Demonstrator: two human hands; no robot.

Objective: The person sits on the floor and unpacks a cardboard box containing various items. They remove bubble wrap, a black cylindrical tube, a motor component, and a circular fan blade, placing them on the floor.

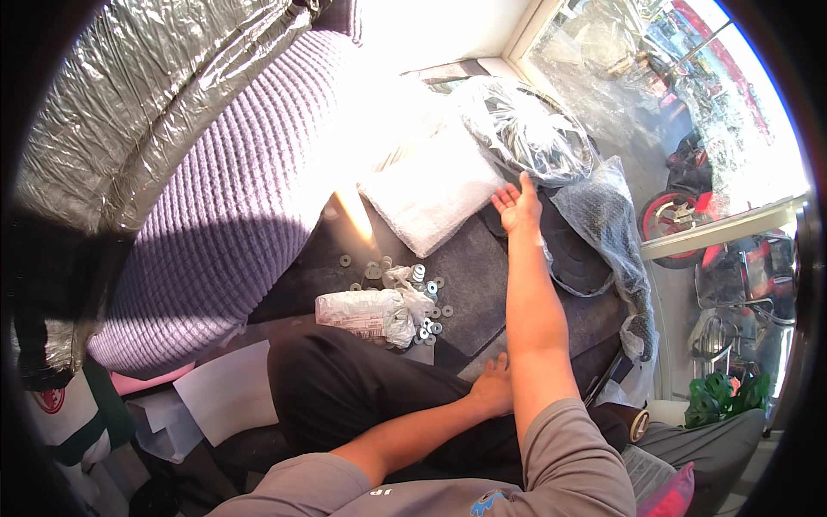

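Note:
My right hand (519, 207) reaches forward, fingers apart and nothing in it, at the right edge of a white folded, soft-looking pad (435, 194). I cannot tell whether it touches the pad. Just beyond it lies a clear plastic bag (538, 133) with bundled contents. My left hand (493, 388) rests low by my crossed legs, fingers stretched out, partly hidden behind my right forearm. Left of centre, a white plastic packet (357, 312) lies on the dark mat (461, 284). Several flat metal washers (432, 327) are scattered beside its crumpled end.
A purple ribbed cushion (233, 198) and silvery wrapped bundle (164, 95) stand at the left. Bubble wrap (616, 224) and a black item (573, 254) lie at right, beside a glass door frame (724, 228). White paper (228, 392) lies near my knee; a green plant (728, 399) stands lower right.

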